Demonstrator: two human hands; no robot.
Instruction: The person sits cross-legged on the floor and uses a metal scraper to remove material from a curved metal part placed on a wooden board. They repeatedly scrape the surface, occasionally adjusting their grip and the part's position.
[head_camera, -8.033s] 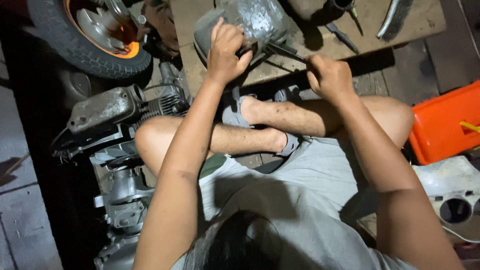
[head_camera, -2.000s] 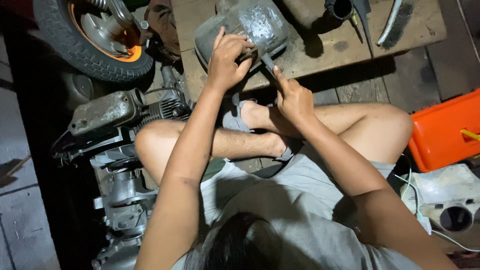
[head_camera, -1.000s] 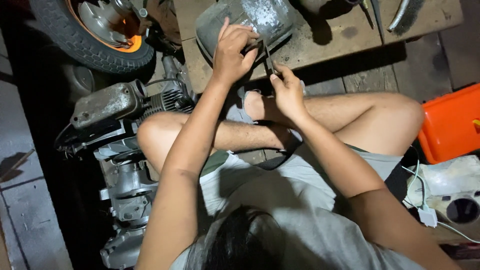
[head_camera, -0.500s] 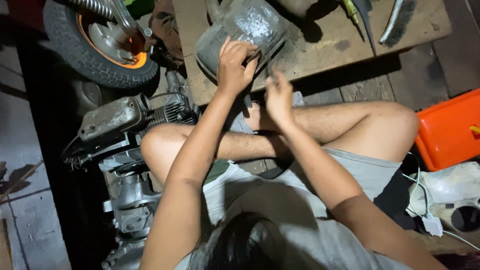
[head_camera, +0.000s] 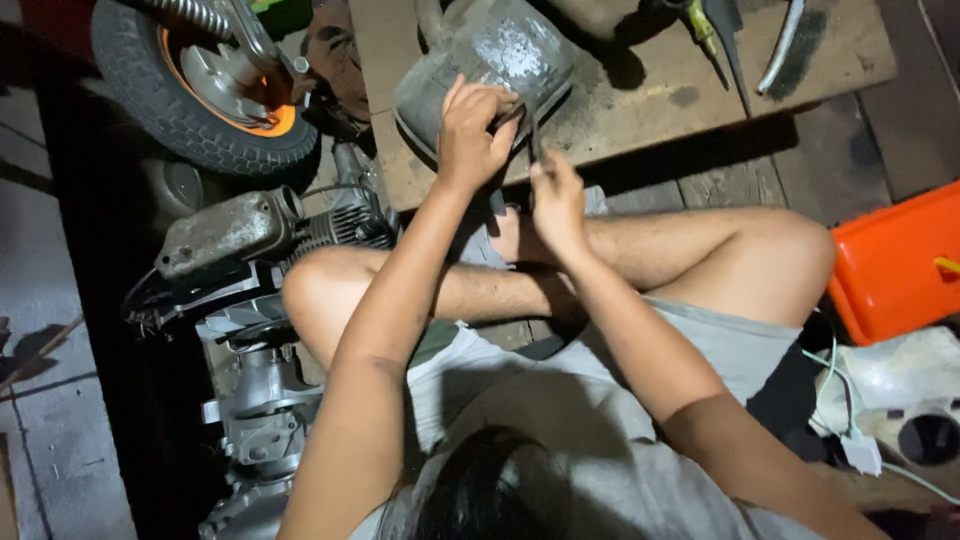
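On the wooden board (head_camera: 640, 110), left hand (head_camera: 472, 135) grips the metal casing (head_camera: 490, 60).

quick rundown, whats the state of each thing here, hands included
left hand: gripping the edge of the metal cover
right hand: closed on a thin tool
thin tool: upright, tip at the cover
metal cover: dusty, lying on the wooden board
wooden board: flat, stained
wheel: lying beside the board
engine: on the floor, grimy
orange container: shut
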